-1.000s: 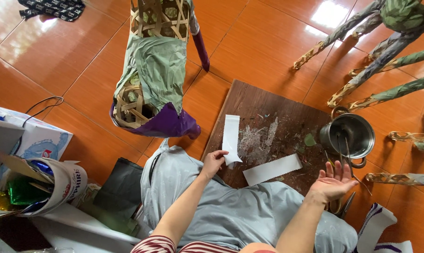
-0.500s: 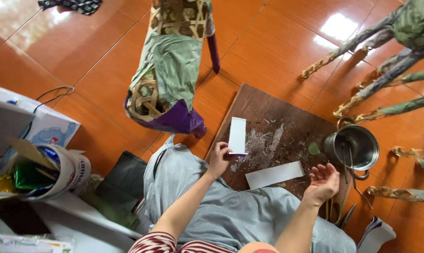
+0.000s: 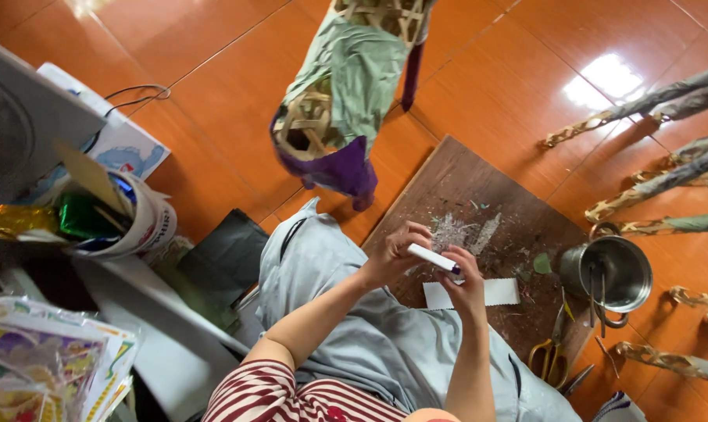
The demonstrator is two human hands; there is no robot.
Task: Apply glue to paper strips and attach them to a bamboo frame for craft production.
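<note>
Hands meet above the brown wooden board (image 3: 479,195) on the orange tiled floor (image 3: 213,101). I see the left hand (image 3: 393,254) curled around one end of a white paper strip (image 3: 434,258), fingers together and pinching it. Right hand (image 3: 467,285) takes the other end, fingertips closed on the strip from below. Strip is edge-on to the camera, held between both hands, off the board.

Directly under the right hand a second white paper strip (image 3: 491,293) lies flat on the board. Paper scraps and shreds (image 3: 459,230) are scattered just beyond the hands.

Steel pot (image 3: 616,273) sits at the board's right edge, a tool handle leaning inside. Yellow-handled scissors (image 3: 553,355) lie near the board's lower right corner.

Woven bamboo frame partly covered in green and purple paper (image 3: 342,101) stands on the floor past the board. Several paper-wrapped bamboo sticks (image 3: 666,180) lie on the floor at far right. White tub stuffed with shiny foil sheets (image 3: 112,223) is at left, well apart from the hands.

Grey cloth (image 3: 330,297) covers the lap beneath both forearms.
</note>
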